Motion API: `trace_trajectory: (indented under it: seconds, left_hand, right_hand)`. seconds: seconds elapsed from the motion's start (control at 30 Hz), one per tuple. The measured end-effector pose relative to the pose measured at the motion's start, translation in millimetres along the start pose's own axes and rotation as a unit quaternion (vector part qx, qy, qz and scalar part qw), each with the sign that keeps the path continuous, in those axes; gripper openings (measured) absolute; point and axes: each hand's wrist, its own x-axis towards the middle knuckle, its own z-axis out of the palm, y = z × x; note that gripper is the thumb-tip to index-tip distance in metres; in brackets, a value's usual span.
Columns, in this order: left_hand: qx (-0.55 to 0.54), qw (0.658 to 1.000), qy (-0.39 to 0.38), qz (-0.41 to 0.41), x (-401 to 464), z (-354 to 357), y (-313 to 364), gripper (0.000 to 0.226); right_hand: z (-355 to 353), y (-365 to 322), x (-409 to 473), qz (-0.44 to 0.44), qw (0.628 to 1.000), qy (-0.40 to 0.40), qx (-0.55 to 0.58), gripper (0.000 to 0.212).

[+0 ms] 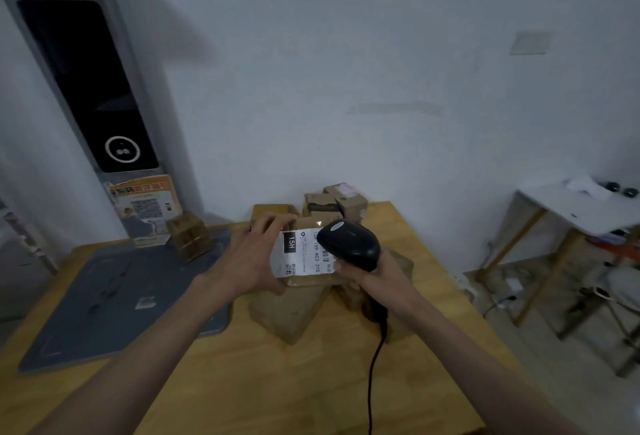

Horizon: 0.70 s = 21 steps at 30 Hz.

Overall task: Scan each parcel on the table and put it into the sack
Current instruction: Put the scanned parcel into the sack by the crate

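Left grip (254,258) around labelled parcel (304,258), right grip (367,273) clutching scanner (348,240) just above it.

Dim light; pale wall (346,54); tall grey appliance (86,88) left; white side table (581,213) right.

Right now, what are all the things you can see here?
Held parcel: one, brown with white label, lifted above the table.
Scanner: one, black, corded, over the label.
Other parcels: several, brown, table's middle and far edge.
Small box: one, brown, on the mat's far corner.
Mat: one, grey, table's left.
Table: one, wooden.
Tall unit: one, grey and black, far left.
Side table: one, white-topped, right.
Hands: left hand grips the parcel; right hand grips the scanner.
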Motion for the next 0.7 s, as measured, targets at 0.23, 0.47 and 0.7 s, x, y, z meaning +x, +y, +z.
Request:
trace_trajectory:
  seconds: [0.23,0.47,0.7]
  left_hand:
    - [-0.094,0.994,-0.03,0.055,9.6,21.8,24.2,0.131]
    - [-0.194,0.976,-0.045,0.085,-0.1,46.0,57.7,0.14]
    - [-0.27,0.947,-0.123,0.124,-43.8,90.7,91.5,0.128]
  right_hand:
    - [-8.1,11.8,-48.6,0.053,0.99,0.085,0.095,0.032]
    - [-7.7,26.8,-117.0,0.095,0.965,0.212,0.12,0.023]
    - [12.1,53.5,-211.3,0.151,0.915,0.337,0.161,0.038]
